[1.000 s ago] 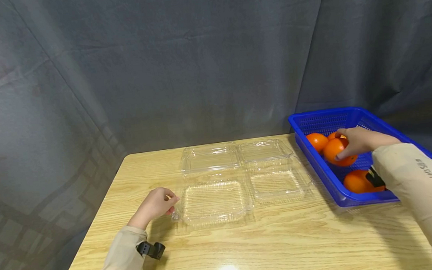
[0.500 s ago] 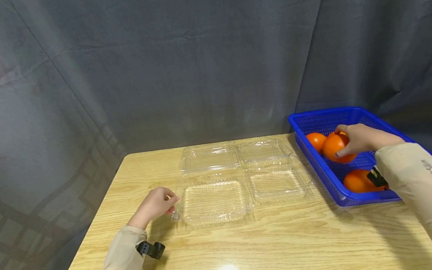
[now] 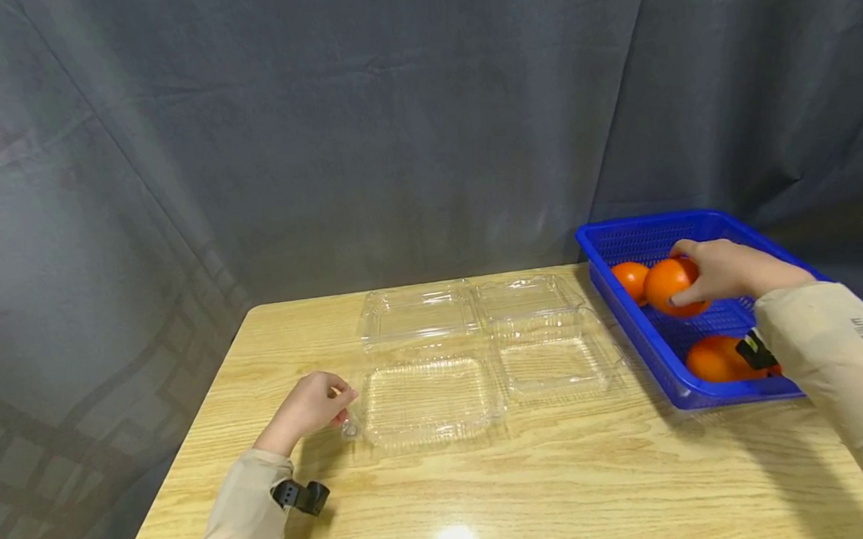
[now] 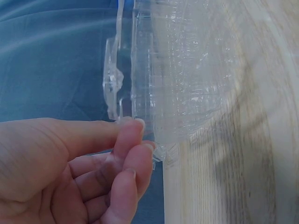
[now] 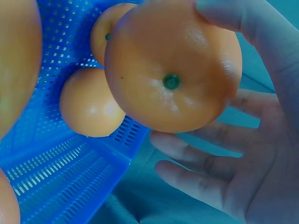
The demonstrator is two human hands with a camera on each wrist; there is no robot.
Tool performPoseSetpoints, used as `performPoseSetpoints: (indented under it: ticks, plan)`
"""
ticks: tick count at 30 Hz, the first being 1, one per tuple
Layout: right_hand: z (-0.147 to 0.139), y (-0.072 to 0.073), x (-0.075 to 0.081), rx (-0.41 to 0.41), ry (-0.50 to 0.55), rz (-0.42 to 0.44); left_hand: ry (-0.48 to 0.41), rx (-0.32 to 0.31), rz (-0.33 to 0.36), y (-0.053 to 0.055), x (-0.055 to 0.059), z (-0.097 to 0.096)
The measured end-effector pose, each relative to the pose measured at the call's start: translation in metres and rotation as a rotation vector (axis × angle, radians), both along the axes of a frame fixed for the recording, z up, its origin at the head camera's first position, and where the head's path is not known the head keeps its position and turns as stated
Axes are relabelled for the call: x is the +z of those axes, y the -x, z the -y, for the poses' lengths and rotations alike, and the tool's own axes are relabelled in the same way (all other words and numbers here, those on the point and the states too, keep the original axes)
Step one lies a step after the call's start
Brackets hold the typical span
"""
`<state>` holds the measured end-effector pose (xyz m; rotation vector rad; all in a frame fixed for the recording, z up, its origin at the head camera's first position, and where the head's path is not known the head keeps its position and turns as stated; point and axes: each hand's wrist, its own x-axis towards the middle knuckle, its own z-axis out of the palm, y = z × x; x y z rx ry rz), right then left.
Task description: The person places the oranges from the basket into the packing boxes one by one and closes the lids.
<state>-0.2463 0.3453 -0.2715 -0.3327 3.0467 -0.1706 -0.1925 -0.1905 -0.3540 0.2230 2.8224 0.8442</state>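
Note:
My right hand [image 3: 728,270] grips an orange [image 3: 666,288] over the blue basket [image 3: 733,394], thumb on one side and fingers on the other. In the right wrist view this orange [image 5: 159,60] shows its green stem end, and other oranges lie behind it. On the table, my left hand [image 3: 309,410] pinches the left edge of an open clear plastic clamshell box [image 3: 426,403]. The left wrist view shows thumb and index fingertip meeting at the rim of the clear box [image 4: 182,84]. A second clear box [image 3: 551,361], also open, stands to the right of the first.
Another orange [image 3: 630,281] lies in the basket's left part, and one [image 3: 719,358] near its front, partly behind my right wrist camera. Both box lids lean back on the wooden table [image 3: 566,477]. A grey curtain [image 3: 392,139] hangs behind the table.
The right hand has risen slightly with the orange, drifting a little right and lifting it off the other oranges. My left hand stays at the box edge.

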Motion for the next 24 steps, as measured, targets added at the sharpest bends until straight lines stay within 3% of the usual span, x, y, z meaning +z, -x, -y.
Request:
performPoseSetpoints:
  ticks: [24]
  plan:
    - [0.0046, -0.0029, 0.0086, 0.008, -0.034, -0.097, -0.002, 0.011, 0.007, -0.0007, 0.0, -0.0014]
